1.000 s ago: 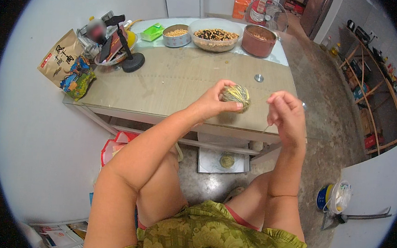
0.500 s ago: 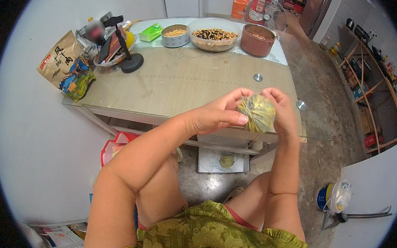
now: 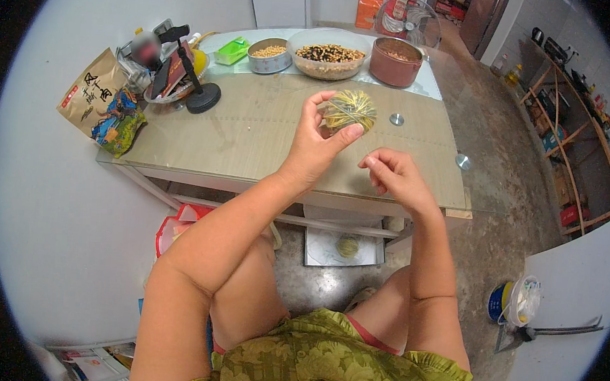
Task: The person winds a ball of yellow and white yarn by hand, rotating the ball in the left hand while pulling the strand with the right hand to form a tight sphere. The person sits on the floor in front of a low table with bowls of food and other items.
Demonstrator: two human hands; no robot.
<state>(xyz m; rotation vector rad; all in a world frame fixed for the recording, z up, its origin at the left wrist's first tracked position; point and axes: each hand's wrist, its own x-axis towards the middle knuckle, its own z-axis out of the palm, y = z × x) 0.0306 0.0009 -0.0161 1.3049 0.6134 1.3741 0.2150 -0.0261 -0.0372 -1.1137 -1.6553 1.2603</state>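
Note:
Above the table, my left hand (image 3: 320, 132) grips a round ball of yellow and grey yarn (image 3: 355, 110), thumb in front and fingers behind. Strands wrap across its surface in several directions. To the right and nearer me, my right hand (image 3: 394, 173) is apart from the ball, its fingers curled and thumb pressed to the forefinger. Whether a strand lies in that pinch is too small to make out. Below the table edge, a second yellowish round bundle (image 3: 347, 247) rests in a shallow white box (image 3: 315, 250) on the floor.
Across the glass-topped table (image 3: 238, 137) stand a tin of pale beans (image 3: 269, 63), a clear bowl of mixed kernels (image 3: 328, 67) and a reddish pot (image 3: 395, 69). A black stand (image 3: 202, 97) and a printed bag (image 3: 104, 105) are at left. A bucket (image 3: 522, 301) sits right.
The ball has moved up and left, away from me, in my left hand. My right hand has come off it and dropped lower, its fingers curled.

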